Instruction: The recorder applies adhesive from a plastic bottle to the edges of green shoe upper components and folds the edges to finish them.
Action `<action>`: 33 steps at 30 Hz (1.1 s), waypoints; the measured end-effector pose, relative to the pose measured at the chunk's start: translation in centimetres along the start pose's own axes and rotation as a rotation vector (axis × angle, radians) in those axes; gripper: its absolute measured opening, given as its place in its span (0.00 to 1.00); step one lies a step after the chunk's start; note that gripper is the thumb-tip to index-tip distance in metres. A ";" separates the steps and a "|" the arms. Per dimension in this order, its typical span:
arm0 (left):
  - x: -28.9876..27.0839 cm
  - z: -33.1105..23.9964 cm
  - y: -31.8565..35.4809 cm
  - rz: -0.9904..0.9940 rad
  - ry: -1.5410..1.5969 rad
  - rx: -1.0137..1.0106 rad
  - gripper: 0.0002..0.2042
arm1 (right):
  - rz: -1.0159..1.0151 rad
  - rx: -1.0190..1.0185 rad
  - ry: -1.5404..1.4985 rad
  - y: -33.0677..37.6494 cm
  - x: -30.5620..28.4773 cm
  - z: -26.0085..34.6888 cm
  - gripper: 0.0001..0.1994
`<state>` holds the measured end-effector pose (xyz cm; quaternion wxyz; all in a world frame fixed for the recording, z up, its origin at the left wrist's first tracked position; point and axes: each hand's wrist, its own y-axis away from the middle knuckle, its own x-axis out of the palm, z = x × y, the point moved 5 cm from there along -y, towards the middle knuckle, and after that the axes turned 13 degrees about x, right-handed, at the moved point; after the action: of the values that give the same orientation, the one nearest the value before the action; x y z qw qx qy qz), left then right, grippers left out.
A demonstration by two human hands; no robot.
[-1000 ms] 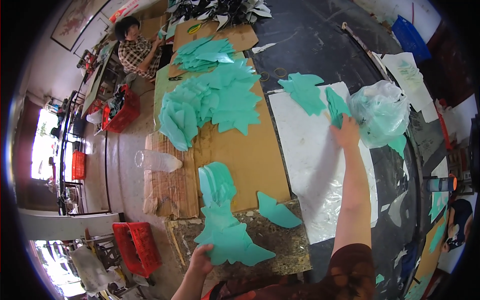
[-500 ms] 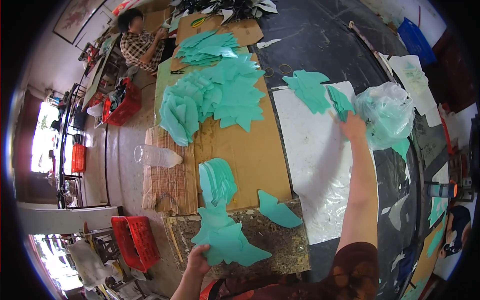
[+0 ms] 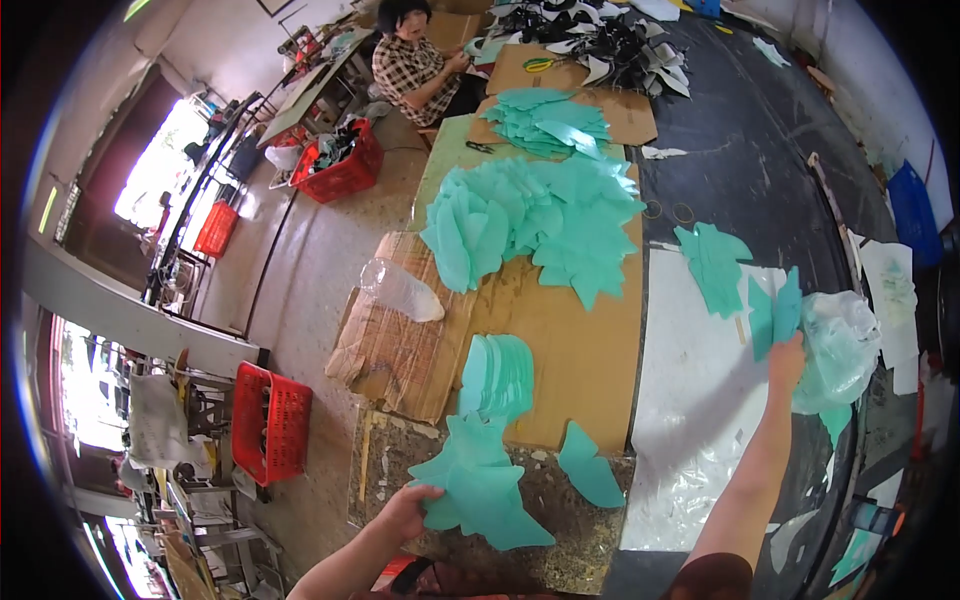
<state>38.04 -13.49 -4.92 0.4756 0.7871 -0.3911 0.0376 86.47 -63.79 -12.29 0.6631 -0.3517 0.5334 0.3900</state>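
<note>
My left hand (image 3: 408,508) is closed on the left edge of several overlapping teal cut pieces (image 3: 480,495), thin and flat with pointed corners, with the thumb on top. Out to the right, my right hand (image 3: 787,358) pinches a small bunch of teal pieces (image 3: 787,305), standing partly upright above a white sheet (image 3: 690,400). Its fingertips are partly hidden. Beside that hand sits a clear plastic bag (image 3: 842,345) with teal stuff inside. A flat stack of teal pieces (image 3: 712,265) lies just beyond. One single teal piece (image 3: 590,468) rests between my arms.
A neat teal stack (image 3: 497,375) and a large teal heap (image 3: 540,215) lie on cardboard (image 3: 570,370). A clear plastic bottle (image 3: 400,290) lies on its side at the left. Red baskets (image 3: 272,422) stand on the floor. Another person (image 3: 415,70) sits at the far end.
The whole view has swung, so the table appears further right. The pieces in my right hand now stand up and fan apart. My left hand still holds its pieces.
</note>
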 end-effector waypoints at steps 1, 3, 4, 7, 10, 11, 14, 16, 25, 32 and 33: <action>0.0 0.1 -0.2 0.002 -0.018 0.014 0.27 | -0.010 0.084 -0.175 -0.2 -0.6 -1.4 0.17; 0.4 -0.2 -0.7 0.030 -0.043 -0.009 0.27 | -0.045 0.095 -0.443 -1.2 -0.1 -3.1 0.17; 0.2 -0.8 -0.2 0.036 -0.012 -0.004 0.27 | -0.059 0.082 -0.733 -0.7 0.3 -4.0 0.17; 0.4 -0.4 -0.1 0.031 0.003 0.010 0.27 | 0.306 0.320 -1.257 1.7 0.7 -3.0 0.14; 0.9 -0.2 -0.9 0.069 -0.008 0.009 0.28 | 0.457 0.371 -1.426 3.0 -0.2 -4.4 0.13; 1.1 -0.1 -0.7 0.082 -0.013 0.008 0.28 | 0.480 0.388 -1.442 3.4 -0.3 -4.5 0.13; 0.4 0.1 -0.3 0.104 -0.012 0.010 0.29 | 0.511 0.397 -1.429 5.0 -0.6 -4.7 0.11; 0.4 0.3 0.0 0.118 -0.004 0.019 0.29 | 0.460 0.359 -1.381 6.4 -1.6 -4.3 0.15; 0.6 0.4 0.9 0.065 -0.019 -0.011 0.24 | 0.077 -0.040 -0.278 12.3 -3.6 -3.0 0.23; 0.5 0.4 0.3 0.023 -0.055 -0.032 0.24 | -0.070 -0.181 -0.214 12.5 -2.7 -1.1 0.16; 0.7 0.3 0.3 0.022 -0.053 -0.036 0.24 | -0.068 -0.182 -0.209 12.4 -2.7 -0.9 0.16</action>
<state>38.23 -14.23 -4.55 0.4787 0.7748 -0.4127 0.0152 74.64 -59.36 -10.39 0.6934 -0.3857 0.4114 0.4486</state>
